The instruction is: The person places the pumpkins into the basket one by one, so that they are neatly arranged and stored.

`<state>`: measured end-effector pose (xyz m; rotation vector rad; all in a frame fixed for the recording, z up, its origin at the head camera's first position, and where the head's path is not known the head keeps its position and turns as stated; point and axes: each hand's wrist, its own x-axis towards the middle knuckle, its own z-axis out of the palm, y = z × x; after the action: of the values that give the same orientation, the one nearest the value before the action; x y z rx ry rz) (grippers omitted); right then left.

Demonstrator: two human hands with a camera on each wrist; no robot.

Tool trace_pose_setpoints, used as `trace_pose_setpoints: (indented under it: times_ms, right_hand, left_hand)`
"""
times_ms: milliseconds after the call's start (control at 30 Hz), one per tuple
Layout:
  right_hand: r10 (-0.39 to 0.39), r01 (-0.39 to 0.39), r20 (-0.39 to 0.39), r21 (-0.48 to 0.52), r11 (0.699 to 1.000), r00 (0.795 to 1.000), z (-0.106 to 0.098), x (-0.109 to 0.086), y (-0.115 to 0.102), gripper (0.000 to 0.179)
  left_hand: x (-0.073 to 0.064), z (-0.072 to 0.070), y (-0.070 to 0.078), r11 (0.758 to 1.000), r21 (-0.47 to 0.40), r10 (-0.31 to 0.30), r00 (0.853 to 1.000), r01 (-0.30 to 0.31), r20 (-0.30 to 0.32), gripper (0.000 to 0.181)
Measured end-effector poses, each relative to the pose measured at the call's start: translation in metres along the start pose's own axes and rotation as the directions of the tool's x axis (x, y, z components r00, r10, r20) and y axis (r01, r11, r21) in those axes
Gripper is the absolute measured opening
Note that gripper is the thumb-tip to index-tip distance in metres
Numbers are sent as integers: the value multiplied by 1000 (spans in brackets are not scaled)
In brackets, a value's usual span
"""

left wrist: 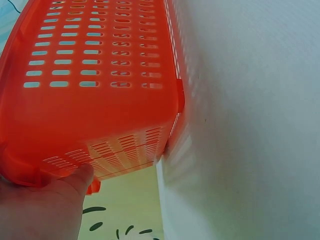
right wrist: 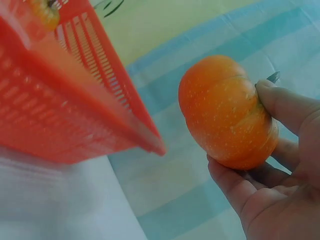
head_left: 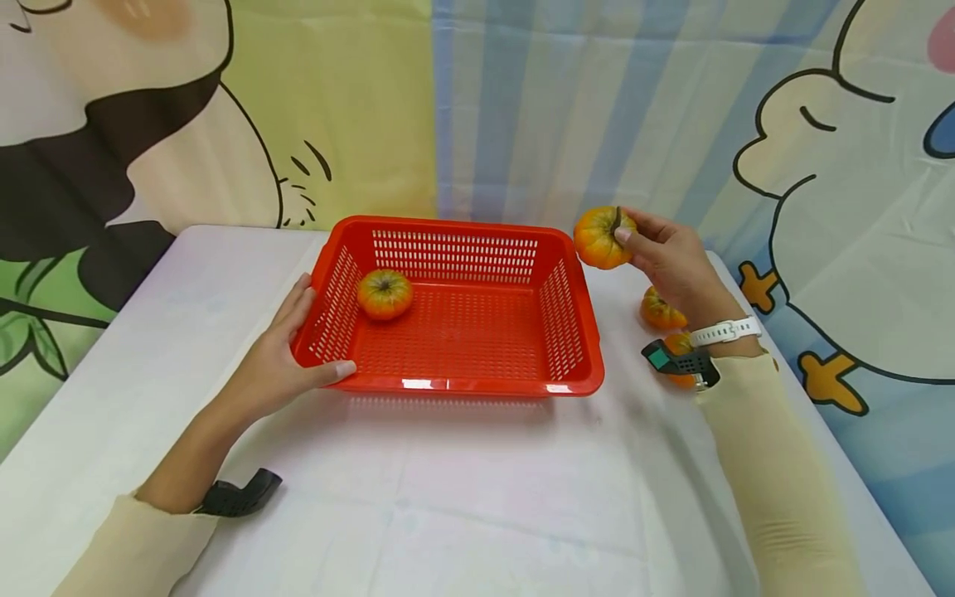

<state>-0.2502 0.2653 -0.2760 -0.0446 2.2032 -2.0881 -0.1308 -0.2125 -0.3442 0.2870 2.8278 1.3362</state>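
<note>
A red plastic basket [head_left: 462,385] with slotted walls stands on the table, and a small orange pumpkin [head_left: 384,294] lies inside toward its left end. My left hand [head_left: 272,365] holds the basket's near left corner, thumb over the front rim and fingers along the left side. In the left wrist view part of that hand [left wrist: 60,200] shows against the basket wall [left wrist: 90,110]. Just beyond the basket's right rim, my right hand [head_left: 667,257] grips another small pumpkin [head_left: 600,238] in the air, thumb by its stem. The right wrist view shows this pumpkin [right wrist: 227,112] close up.
Beneath the right forearm, two more small pumpkins lie on the table, one farther back [head_left: 660,308] and one partly hidden [head_left: 679,344] by the wrist camera [head_left: 682,362]. A printed cartoon curtain [head_left: 515,108] hangs behind the white table [head_left: 448,497].
</note>
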Motion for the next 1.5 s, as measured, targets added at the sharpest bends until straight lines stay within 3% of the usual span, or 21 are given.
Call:
trace_pose_setpoints:
  times_ms: [433,833,1200,1333,1500]
  right_hand:
    - [-22,21,125,10,1000,992,32,8,-11,63]
    - [-69,58,242,51,997,968,65,20,-14,51]
    - [-24,12,280,46,999,960,94,31,-13,47]
    - [-26,11,316,49,999,948,103,35,-11,45]
    - [-18,23,349,-12,1000,937,117,37,-10,43]
  left_hand:
    - [-1,1,1,1000,-4,4,1000,-4,-3,110]
    - [0,1,0,1000,-10,20,1000,-20,-7,110]
    - [0,0,0,999,-18,26,1000,-26,-3,109]
    - [1,2,0,999,-19,30,1000,-30,-5,109]
    - [-1,1,1,1000,-18,24,1000,-24,-6,109]
